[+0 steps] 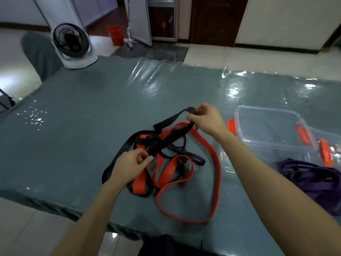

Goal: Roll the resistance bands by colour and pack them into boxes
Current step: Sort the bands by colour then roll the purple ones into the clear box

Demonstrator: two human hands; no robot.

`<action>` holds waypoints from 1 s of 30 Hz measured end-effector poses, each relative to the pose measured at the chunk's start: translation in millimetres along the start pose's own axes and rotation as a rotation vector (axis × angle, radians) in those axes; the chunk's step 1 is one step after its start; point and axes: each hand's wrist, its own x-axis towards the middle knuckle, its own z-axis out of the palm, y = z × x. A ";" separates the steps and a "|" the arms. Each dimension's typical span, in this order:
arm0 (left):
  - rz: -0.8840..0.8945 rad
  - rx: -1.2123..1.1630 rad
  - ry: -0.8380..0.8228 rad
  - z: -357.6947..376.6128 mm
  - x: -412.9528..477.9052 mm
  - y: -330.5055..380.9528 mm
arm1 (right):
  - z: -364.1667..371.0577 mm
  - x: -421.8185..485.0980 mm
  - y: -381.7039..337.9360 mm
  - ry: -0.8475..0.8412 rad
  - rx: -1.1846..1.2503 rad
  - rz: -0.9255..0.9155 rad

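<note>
- We show the table (83,108), draped in grey-green cloth under a glossy clear film.
- At its centre, a tangle of black bands (125,143) and orange bands (140,183) lies on the film.
- At 3 o'clock, we mark clear boxes (267,109) with orange clips.
- At 4 o'clock, we mark purple bands (313,178), heaped just beside the boxes.

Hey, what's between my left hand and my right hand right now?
In the head view, a black band stretches from the left hand to the right hand, both gripping it, passing over the tangled red bands.
</note>
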 end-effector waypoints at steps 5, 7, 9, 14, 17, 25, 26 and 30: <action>0.197 -0.202 0.195 -36.6 72.4 76.7 | -88.5 8.6 -87.7 0.008 -0.055 -0.189; 0.238 -0.198 0.140 -38.7 101.8 110.0 | -112.5 4.7 -105.5 0.032 -0.045 -0.241; 0.272 -0.183 0.059 -34.0 125.7 140.8 | -132.9 0.0 -115.6 0.051 -0.008 -0.277; 0.293 -0.262 -0.167 -14.0 162.4 189.2 | -178.6 -1.9 -115.6 0.092 0.096 -0.337; 0.307 -0.339 -0.421 -3.0 166.8 185.0 | -192.1 7.5 -102.9 0.212 0.206 -0.312; 0.339 0.134 -0.332 -45.6 159.0 128.9 | -152.8 22.8 -46.5 -0.114 -0.713 0.011; 0.352 0.180 -0.321 -58.8 158.4 133.0 | -133.0 21.0 -49.0 -0.159 -0.741 -0.053; 0.390 0.357 -0.263 -98.0 148.0 151.1 | -37.4 13.8 -55.1 -0.379 -0.565 -0.247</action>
